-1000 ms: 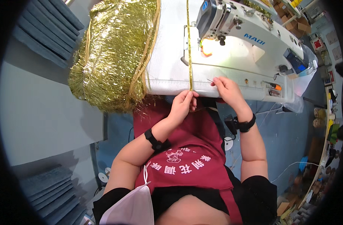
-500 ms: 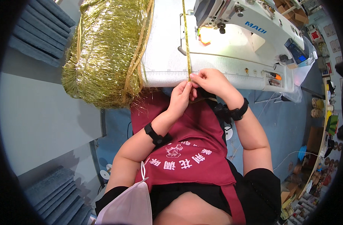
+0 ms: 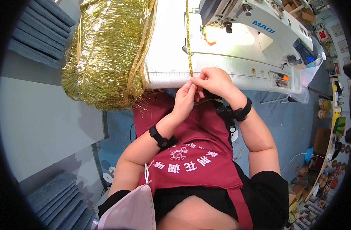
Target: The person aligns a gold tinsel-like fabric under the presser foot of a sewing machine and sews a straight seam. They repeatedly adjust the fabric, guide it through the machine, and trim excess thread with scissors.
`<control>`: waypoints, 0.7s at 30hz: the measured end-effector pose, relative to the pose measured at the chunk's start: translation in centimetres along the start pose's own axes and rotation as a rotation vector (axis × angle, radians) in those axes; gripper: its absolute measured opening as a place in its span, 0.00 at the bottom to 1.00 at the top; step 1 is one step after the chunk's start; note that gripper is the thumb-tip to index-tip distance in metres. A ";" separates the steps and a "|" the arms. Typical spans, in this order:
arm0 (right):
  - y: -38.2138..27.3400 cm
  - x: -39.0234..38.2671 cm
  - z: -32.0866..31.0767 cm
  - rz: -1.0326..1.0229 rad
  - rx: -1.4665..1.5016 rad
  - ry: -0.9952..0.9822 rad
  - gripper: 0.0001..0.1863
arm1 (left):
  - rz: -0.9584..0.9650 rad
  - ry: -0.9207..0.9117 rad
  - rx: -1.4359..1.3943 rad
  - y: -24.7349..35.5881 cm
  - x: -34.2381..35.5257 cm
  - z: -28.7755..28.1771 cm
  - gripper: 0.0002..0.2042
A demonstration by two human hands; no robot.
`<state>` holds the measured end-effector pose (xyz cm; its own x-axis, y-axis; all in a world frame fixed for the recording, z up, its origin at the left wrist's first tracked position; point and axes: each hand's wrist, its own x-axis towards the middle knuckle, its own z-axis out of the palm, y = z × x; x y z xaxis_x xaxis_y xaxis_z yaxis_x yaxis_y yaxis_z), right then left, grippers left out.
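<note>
A narrow gold glittery ribbon (image 3: 189, 46) runs down the white sewing machine bed (image 3: 166, 53) to its front edge, over a printed ruler. My left hand (image 3: 185, 99) pinches the ribbon's lower end just off that edge. My right hand (image 3: 214, 82) is closed right above, its thumb and forefinger meeting the ribbon at my left fingertips; what exactly they grip is too small to make out. A big bundle of gold tinsel fringe (image 3: 98, 53) with looped bands lies left of the ribbon. The machine head (image 3: 252, 15) stands to the right, its lamp lit.
Grey-blue folded pieces (image 3: 39, 34) are stacked at upper left, more at lower left beside a pale board (image 3: 49, 122). An orange-handled tool (image 3: 281, 76) lies in a recess at the bed's right. A cluttered shelf (image 3: 329, 153) runs along the far right, with cardboard boxes at upper right.
My right hand has moved left to meet my left hand at the ribbon; the thin object that showed in its fingers earlier is now indistinct. Both hands appear higher in view, along with the bed.
</note>
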<state>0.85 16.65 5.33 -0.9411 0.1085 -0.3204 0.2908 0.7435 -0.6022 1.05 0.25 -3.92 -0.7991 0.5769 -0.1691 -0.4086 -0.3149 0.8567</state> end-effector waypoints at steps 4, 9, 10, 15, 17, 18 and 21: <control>3.8 1.8 -1.6 0.103 0.091 0.300 0.25 | 0.003 -0.060 0.004 -0.1 0.1 -0.6 0.15; 12.8 2.3 -8.7 0.066 -0.314 0.787 0.17 | 0.034 -0.120 0.078 0.4 0.3 -0.7 0.13; 14.3 2.1 -9.6 0.027 -0.435 0.823 0.16 | 0.051 -0.142 0.101 0.7 0.3 -0.6 0.13; 14.1 1.2 -10.0 -0.222 -0.546 0.968 0.15 | 0.089 -0.233 0.219 2.2 -0.7 1.1 0.13; 11.0 0.2 -6.9 -0.323 -0.182 0.808 0.12 | 0.154 -0.272 0.305 2.7 -1.0 1.6 0.12; 9.1 -0.9 -4.7 -0.307 0.058 0.644 0.12 | 0.201 -0.283 0.345 2.9 -1.1 1.7 0.12; 4.2 -2.5 1.0 -0.313 0.623 0.128 0.21 | 0.515 -0.219 0.486 3.7 -0.3 1.0 0.11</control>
<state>4.56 18.81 2.87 -0.9984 0.0566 0.0019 0.0118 0.2411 -0.9704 0.18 -0.30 -0.18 -0.7096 0.5994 0.3704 0.2767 -0.2464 0.9288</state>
